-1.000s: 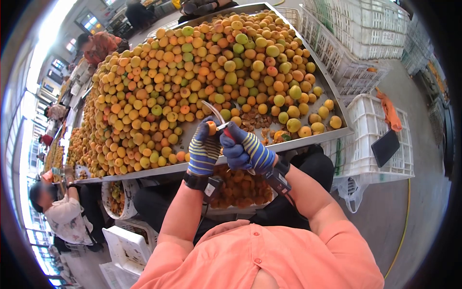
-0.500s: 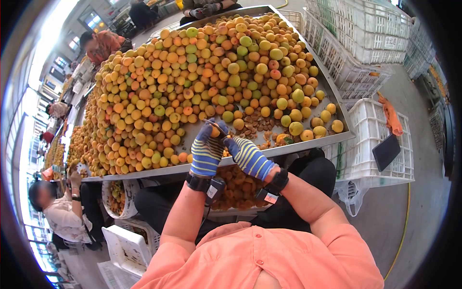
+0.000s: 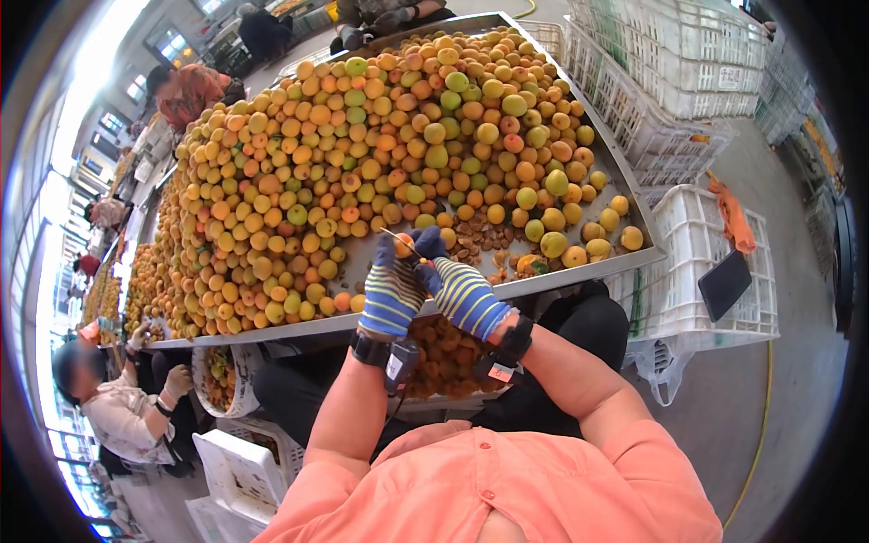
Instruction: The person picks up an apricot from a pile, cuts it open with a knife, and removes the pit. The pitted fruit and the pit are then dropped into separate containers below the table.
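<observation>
Striped blue-and-yellow gloves cover both hands, which meet over the front edge of a metal tray table (image 3: 579,274) heaped with apricots (image 3: 299,181). My left hand (image 3: 395,288) is closed round a thin knife-like tool (image 3: 396,237), whose tip points up and left. My right hand (image 3: 453,276) is closed beside it, with its fingers against an orange fruit (image 3: 404,244) between the hands. Which fingers bear the fruit is partly hidden. Brown pits (image 3: 480,237) lie on the tray just beyond. Below the edge sits a container of opened fruit (image 3: 448,357).
White crates (image 3: 670,81) are stacked at the right; a nearer crate (image 3: 756,312) carries an orange cloth (image 3: 731,215) and a dark tablet (image 3: 725,286). A co-worker (image 3: 122,412) sits at the left by a white bucket (image 3: 241,380). Another person (image 3: 195,95) leans over the far left side.
My right hand has moved up and closer to my left, and the orange fruit shows more between them. The co-worker at the left has lowered one hand towards the bucket.
</observation>
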The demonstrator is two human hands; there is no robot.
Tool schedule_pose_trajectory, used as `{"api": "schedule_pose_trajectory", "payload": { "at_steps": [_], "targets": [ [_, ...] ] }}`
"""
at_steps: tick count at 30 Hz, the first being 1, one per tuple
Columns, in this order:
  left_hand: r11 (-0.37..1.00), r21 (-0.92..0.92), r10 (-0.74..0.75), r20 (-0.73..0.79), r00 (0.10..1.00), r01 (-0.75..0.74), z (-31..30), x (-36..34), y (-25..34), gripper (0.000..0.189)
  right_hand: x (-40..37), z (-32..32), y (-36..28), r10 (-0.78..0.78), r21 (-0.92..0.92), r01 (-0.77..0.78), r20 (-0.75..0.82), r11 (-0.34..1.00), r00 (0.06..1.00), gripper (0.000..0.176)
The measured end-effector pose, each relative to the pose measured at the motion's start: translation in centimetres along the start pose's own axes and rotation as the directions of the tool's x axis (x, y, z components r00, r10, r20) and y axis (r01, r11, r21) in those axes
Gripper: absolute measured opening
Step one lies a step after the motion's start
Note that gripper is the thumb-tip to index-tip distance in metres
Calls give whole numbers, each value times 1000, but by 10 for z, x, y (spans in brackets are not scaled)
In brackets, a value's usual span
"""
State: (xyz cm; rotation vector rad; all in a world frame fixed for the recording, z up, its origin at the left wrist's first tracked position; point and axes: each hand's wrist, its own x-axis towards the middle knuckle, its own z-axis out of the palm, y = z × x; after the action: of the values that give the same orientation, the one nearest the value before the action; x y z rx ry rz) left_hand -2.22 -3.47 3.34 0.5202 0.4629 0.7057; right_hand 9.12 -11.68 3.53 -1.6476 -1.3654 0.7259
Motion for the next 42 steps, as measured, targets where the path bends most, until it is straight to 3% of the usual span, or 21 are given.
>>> {"api": "schedule_pose_trajectory", "payload": {
  "at_steps": [1,5,8,9,12,13,17,19,20,21,25,28,32,33,35,36,37,40,42],
  "targets": [
    [1000,-7,18,-47,999,-19,3,-3,1,51,-1,-3,-5,27,-3,-26,26,1000,999,43],
    [990,75,112,107,988,-121,-9,0,9,31,0,-6,-5,6,-16,-5,81,1000,997,45],
    [892,401,206,55,977,-211,-7,-1,18,27,2,-6,3,-28,-8,29,112,1000,993,39],
    [864,456,232,19,973,-215,-3,-2,20,25,4,-6,5,-39,-3,39,128,999,991,36],
    [782,585,191,100,977,-213,-6,-3,26,27,5,1,15,-147,22,146,60,989,987,47],
    [640,744,187,87,978,-189,-6,-3,26,28,6,-1,13,-69,52,65,87,997,994,47],
    [796,575,166,94,982,-190,-3,-8,21,36,4,-1,12,-85,-6,86,81,996,993,47],
    [971,206,101,92,991,-118,-1,-12,15,43,3,0,9,-74,7,74,60,997,995,46],
    [997,8,70,106,992,-71,1,-11,13,46,3,-1,7,-71,14,70,45,997,996,46],
    [998,-63,20,50,999,-17,4,-11,11,53,2,-2,6,-55,-2,55,52,998,997,46],
    [988,129,69,103,992,-82,-13,-3,0,47,2,-1,3,-19,-22,20,63,1000,998,36],
    [921,341,156,124,980,-189,-15,-3,6,38,2,-11,1,-35,-45,40,112,998,993,47],
    [663,727,216,44,975,-179,-24,2,19,32,2,-7,11,-75,-30,78,86,996,993,48],
    [749,643,177,39,983,-160,-20,0,20,40,3,-8,8,-43,-25,46,114,999,993,47],
    [980,197,23,29,999,-28,-9,-8,19,46,0,-7,3,-38,-25,41,97,999,995,45],
    [997,-51,-55,53,997,57,-2,-11,18,49,0,-6,1,-33,-25,35,86,999,996,44],
    [994,-70,-87,-36,996,84,-4,-10,15,52,1,-5,0,-51,-37,54,82,998,995,42],
    [993,-67,-97,5,995,97,-4,-10,9,56,1,2,5,-29,-129,37,58,991,998,41],
    [998,68,19,-31,999,-17,-10,-6,5,48,0,2,2,-24,-113,31,63,993,998,41]
  ]
}}
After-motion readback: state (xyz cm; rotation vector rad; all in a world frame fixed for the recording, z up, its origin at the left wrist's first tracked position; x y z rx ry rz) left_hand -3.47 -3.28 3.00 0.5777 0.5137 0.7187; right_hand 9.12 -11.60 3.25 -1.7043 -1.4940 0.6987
